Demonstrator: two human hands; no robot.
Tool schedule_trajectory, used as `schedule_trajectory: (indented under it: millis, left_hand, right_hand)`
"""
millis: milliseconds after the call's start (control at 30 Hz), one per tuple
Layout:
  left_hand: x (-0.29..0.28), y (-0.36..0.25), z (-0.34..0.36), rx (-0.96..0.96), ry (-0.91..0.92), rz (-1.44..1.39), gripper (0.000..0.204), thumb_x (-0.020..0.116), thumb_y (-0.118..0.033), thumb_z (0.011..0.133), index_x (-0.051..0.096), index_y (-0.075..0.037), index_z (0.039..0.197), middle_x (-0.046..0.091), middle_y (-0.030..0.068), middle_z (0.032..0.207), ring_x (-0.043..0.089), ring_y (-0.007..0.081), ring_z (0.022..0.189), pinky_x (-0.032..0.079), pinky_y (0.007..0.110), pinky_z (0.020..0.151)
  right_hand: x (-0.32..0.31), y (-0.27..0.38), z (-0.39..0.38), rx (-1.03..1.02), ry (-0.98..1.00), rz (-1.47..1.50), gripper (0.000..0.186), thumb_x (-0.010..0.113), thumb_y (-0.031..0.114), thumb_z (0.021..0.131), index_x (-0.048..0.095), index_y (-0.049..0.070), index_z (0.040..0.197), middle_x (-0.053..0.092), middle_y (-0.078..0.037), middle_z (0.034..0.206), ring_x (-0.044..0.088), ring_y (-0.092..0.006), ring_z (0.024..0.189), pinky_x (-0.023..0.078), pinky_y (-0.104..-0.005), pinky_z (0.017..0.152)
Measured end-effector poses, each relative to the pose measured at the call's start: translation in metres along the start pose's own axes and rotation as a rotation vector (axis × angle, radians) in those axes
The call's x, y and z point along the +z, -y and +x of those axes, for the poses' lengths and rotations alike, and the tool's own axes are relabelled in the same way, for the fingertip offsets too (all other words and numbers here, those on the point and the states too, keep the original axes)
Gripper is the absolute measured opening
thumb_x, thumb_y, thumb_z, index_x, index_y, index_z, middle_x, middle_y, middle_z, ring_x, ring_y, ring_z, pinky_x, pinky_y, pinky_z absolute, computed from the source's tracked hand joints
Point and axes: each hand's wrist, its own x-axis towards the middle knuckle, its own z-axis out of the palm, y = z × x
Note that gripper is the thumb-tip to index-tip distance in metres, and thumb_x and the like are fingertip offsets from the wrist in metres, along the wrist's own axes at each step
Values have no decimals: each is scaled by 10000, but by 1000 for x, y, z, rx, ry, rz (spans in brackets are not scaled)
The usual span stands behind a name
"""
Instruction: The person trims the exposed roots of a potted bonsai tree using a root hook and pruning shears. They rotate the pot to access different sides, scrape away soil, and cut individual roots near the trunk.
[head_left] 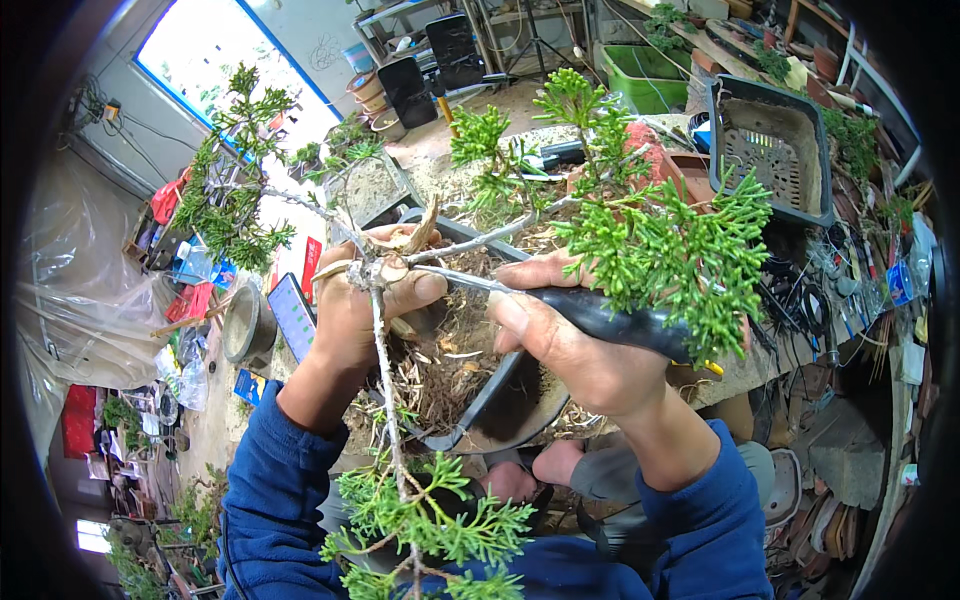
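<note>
- Left hand (362, 305): fingers curled round the small conifer (392, 268) at its branch junction.
- Right hand (590, 345): closed about the black handle of a metal-shafted tool (620, 320), its tip at the junction.
- Conifer: before the person, branches spreading above a dark-rimmed pot (487, 397).

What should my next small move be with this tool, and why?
I'd probably ease the left thumb back a little before pushing the tool. Your right hand aims its metal tip at the pale cut stub, and that thumb lies just beside the metal while your left hand grips the plant, so a slip could catch it.
</note>
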Motion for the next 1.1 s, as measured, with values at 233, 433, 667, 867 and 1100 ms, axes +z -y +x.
schedule_trajectory:
  millis: [233, 433, 667, 867, 1100]
  left_hand:
    - [0, 3, 1, 91, -18, 34, 578, 969, -186, 712, 708, 27, 1182, 734, 52, 1014, 675, 137, 852, 556, 291, 778]
    - [-2, 2, 1, 52, 25, 11, 599, 958, -146, 703, 690, 22, 1212, 737, 52, 962, 677, 135, 833, 554, 278, 773]
    - [-3, 3, 1, 53, 35, 79, 579, 956, -172, 695, 698, 30, 1173, 718, 37, 955, 657, 123, 816, 549, 284, 760]
    - [-7, 6, 1, 43, -34, 220, 613, 962, -242, 706, 690, 46, 1174, 690, 17, 919, 635, 92, 798, 548, 275, 723]
    - [-2, 9, -1, 102, -66, 344, 293, 875, -229, 832, 726, 13, 903, 671, -1, 734, 613, 85, 588, 486, 237, 494]
  right_hand:
    - [12, 15, 1, -258, -143, -359, 266, 845, 14, 795, 722, 22, 1031, 768, -137, 886, 763, -222, 730, 608, -324, 646]
    - [21, 6, -12, -279, -100, -380, 326, 862, 22, 749, 720, 73, 1038, 762, -133, 900, 757, -271, 722, 614, -339, 662]
    - [36, -19, -26, -537, -193, -473, 362, 878, 73, 758, 719, 20, 1078, 745, -146, 956, 745, -270, 733, 615, -335, 621]
    - [49, -29, -32, -606, -279, -463, 366, 863, 69, 797, 701, -33, 1109, 735, -191, 990, 746, -289, 780, 625, -358, 624]
    - [48, -24, -28, -633, -303, -600, 347, 856, 92, 810, 722, -43, 1100, 730, -208, 1051, 739, -289, 801, 625, -353, 652]
